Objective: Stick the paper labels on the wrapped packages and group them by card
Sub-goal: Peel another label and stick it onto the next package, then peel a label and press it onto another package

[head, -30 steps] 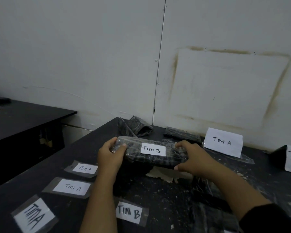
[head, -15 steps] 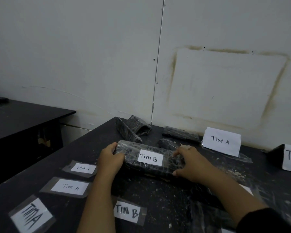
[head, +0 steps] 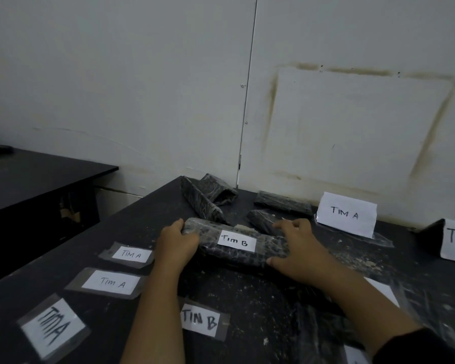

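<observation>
The long black plastic-wrapped package point(head: 237, 258), bearing a white "Tim B" paper label point(head: 236, 241), is at the middle of the dark speckled table point(head: 116, 227). The left hand point(head: 175, 243) and right hand point(head: 297, 248) curl their fingers round its ends, probably to keep it level for carrying to its card group.

One wide-angle view, worn on the person's head, looks forward and down across the dark table point(head: 247, 290) toward the white wall point(head: 142, 88); it sits close; the left hand point(head: 177, 244) and right hand point(head: 297, 249) grip the wrapped package point(head: 244, 258) mid-frame, forearms entering from below.
</observation>
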The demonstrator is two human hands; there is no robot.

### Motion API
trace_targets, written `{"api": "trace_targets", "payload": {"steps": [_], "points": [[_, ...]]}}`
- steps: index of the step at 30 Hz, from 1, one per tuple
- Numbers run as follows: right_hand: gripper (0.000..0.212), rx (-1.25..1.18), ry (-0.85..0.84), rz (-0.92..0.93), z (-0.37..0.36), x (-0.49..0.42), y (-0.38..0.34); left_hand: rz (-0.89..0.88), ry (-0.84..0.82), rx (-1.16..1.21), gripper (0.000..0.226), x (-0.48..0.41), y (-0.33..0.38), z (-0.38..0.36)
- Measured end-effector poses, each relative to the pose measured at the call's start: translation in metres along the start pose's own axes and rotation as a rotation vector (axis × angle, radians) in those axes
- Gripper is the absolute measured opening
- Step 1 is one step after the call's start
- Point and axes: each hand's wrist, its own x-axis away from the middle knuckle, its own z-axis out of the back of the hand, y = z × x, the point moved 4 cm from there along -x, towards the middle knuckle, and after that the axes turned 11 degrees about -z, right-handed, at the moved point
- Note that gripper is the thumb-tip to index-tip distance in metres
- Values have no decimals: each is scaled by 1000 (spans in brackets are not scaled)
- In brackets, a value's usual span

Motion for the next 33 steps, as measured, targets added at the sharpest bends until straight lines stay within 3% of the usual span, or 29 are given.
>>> {"api": "trace_targets", "payload": {"steps": [4, 8, 12, 16, 20, 23, 26, 33], "points": [[69, 18, 26, 10, 0, 11, -4, 6, -4, 45, 64, 3, 2, 0], [56, 59, 210, 155, 6, 35, -31, -74, 135, -4, 62, 9, 15, 9], [39, -32, 118, 300, -4, 67, -64, -181, 322, 196, 44, 18, 24, 21], [31, -21, -10, 336, -29, 86, -79, -220, 292, 413, 30, 20, 33, 33], [36, 79, -54, 296, -54, 95, -80, -439, -6, 170, 28, 38, 42, 55], [38, 121, -7, 265, -63, 99, -77, -571, -171, -201, 23, 69, 26, 66], [39, 183, 65, 285, -67, 101, -77, -693, -213, -421, 21, 96, 12, 68], [36, 250, 100, 270, -68, 104, -73, -811, -266, -558, 38, 114, 2, 56]]}}
